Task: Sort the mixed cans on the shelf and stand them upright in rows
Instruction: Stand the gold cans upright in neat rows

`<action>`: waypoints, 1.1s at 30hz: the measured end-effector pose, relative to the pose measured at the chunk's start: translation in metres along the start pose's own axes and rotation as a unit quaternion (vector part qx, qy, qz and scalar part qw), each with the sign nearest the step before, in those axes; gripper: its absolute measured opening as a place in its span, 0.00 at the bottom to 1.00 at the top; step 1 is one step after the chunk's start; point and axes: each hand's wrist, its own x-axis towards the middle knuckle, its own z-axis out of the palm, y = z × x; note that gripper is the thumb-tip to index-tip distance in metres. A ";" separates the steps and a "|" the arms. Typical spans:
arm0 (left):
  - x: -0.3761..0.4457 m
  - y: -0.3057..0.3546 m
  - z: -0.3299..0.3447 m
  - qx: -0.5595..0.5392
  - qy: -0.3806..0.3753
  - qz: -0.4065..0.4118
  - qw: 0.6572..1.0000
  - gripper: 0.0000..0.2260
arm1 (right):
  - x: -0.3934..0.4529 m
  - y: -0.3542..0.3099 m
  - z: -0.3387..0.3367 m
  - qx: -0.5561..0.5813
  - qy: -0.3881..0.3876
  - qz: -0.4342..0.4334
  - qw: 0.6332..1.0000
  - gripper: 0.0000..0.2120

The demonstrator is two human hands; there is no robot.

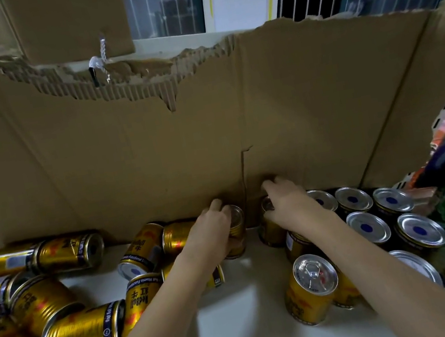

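Hand (213,226) round ribbed gold can (237,232)

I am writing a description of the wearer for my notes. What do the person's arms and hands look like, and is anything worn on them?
The left hand and right hand are bare: no gloves, rings or watch visible. Both forearms are uncovered, no sleeve in view.

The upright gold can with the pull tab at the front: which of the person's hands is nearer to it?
Right. The right hand grips a can at the back, behind the pull-tab can. The left hand grips another can farther left.
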 end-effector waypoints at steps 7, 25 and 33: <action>-0.020 -0.011 0.004 0.006 0.072 -0.014 0.997 0.34 | -0.026 -0.019 0.005 0.015 0.092 -0.017 0.995 0.20; -0.126 -0.089 0.005 0.030 -0.032 -0.197 0.980 0.41 | -0.062 -0.098 0.091 0.037 0.016 -0.111 0.993 0.35; -0.130 -0.084 0.002 -0.057 0.024 -0.152 0.986 0.28 | -0.083 -0.085 0.085 0.101 -0.008 -0.051 0.994 0.31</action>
